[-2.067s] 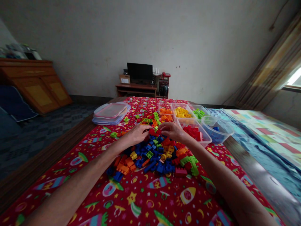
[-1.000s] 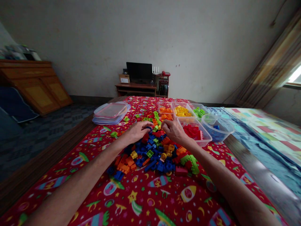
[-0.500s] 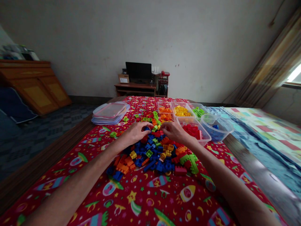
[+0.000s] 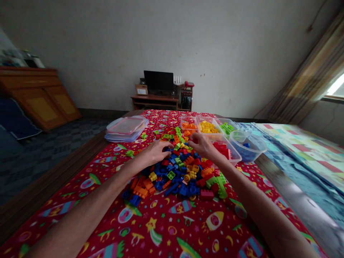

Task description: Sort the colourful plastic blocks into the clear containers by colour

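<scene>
A heap of small plastic building bricks (image 4: 177,173) in blue, red, orange, yellow and green lies on a red cartoon-print tablecloth (image 4: 161,225). My left hand (image 4: 156,152) rests on the heap's far left side, fingers curled down into the bricks around a dark blue piece. My right hand (image 4: 202,144) hovers over the heap's far right corner, beside the clear tub of red bricks (image 4: 233,154). Its fingers are bent inward, and what they pinch is hidden.
Behind the heap stand clear tubs of orange bricks (image 4: 189,126), yellow bricks (image 4: 208,126) and green bricks (image 4: 228,128), plus a round bowl of blue bricks (image 4: 248,146). Stacked lids (image 4: 126,128) lie far left. A bed with a patterned cover (image 4: 303,150) borders the right.
My right hand has drawn apart from the left, shifting right and farther away toward the tub of red bricks. My left hand has settled lower onto the heap.
</scene>
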